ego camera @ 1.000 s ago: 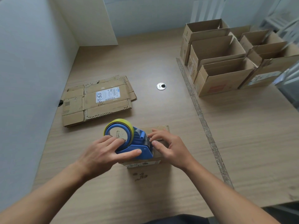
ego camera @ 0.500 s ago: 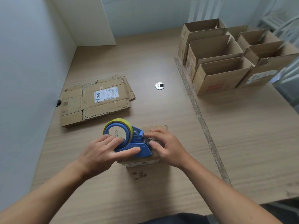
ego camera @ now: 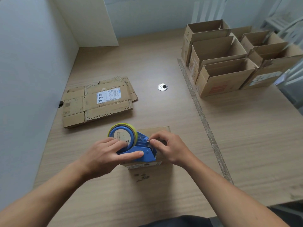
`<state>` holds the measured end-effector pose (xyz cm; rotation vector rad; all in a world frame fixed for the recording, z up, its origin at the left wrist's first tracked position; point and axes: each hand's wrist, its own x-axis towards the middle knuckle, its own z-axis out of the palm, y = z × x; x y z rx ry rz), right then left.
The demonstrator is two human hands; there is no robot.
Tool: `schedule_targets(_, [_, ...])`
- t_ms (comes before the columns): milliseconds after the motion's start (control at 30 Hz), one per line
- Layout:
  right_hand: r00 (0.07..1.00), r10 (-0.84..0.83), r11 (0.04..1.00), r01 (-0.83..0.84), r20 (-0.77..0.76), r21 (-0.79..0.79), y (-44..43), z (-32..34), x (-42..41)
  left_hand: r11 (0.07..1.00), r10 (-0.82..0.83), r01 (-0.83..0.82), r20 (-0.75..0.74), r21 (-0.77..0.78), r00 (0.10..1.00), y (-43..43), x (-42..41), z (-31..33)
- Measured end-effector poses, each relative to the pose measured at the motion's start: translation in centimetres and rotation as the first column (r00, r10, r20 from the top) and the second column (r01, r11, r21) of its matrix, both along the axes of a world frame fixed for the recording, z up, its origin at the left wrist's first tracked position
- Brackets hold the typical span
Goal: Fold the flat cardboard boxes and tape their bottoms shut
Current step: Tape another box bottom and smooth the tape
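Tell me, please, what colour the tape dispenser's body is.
The tape dispenser is blue, seen in the head view.

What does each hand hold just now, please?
Left hand: holds the blue tape dispenser.
Right hand: fingers curled, apparently pinching the tape end at the dispenser's front.

Pale blue walls (ego camera: pixel 29 79) enclose a wood-grain table (ego camera: pixel 164 46) in soft light.

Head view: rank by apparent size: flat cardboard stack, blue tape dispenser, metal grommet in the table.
1. flat cardboard stack
2. tape dispenser, nearer the camera, so it looks inflated
3. metal grommet, clearly smallest
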<state>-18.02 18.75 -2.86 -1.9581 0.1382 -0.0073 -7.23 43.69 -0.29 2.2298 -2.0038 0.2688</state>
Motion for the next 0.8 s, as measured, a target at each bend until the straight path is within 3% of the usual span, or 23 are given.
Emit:
schedule_targets(133, [1.000, -0.018, 0.995, 0.020, 0.021, -0.102, 0.1, 0.0, 0.1, 0.999, -0.012, 0.011, 0.008, 0.044, 1.000, -0.3, 0.1, 0.7])
schedule_targets(333, [0.998, -0.051, 0.996, 0.053, 0.034, -0.071, 0.1, -0.5, 0.4, 0.998, 0.009, -0.009, -0.011, 0.058, 1.000, -0.7, 0.1, 1.2])
schedule_targets(567, [0.993, -0.086, 0.969, 0.103, -0.083, 0.223, -0.5, -1.0, 0.6, 0.998, 0.032, -0.026, -0.099, 0.062, 0.995, -0.7, 0.4, 1.3])
schedule_targets(800, [0.986, -0.060, 0.931, 0.110, -0.153, 0.348, -1.3, -0.7, 0.6, 0.991, 0.090, -0.059, -0.281, 0.117, 0.955, -1.5, 0.2, 3.0])
